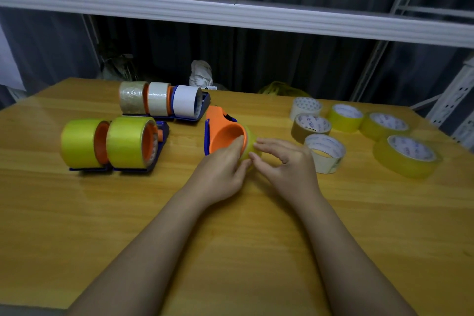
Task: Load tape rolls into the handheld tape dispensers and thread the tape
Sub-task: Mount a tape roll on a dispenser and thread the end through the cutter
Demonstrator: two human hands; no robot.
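An orange and blue tape dispenser (222, 131) lies on the wooden table (77, 213) at the centre. A yellow tape roll (250, 141) sits on its orange hub, partly hidden by my fingers. My left hand (222, 169) grips the dispenser's hub and the roll's near side. My right hand (284, 161) has its curled fingers on the roll's right side. Five loaded dispensers stand to the left: two with yellow rolls (107, 143) and three with pale and white rolls (164, 100).
Several loose tape rolls (359, 131) lie on the right of the table, the nearest one (325, 152) just beside my right hand. A white shelf beam (230, 15) with cardboard boxes runs overhead behind the table. Crumpled bags lie past the far edge.
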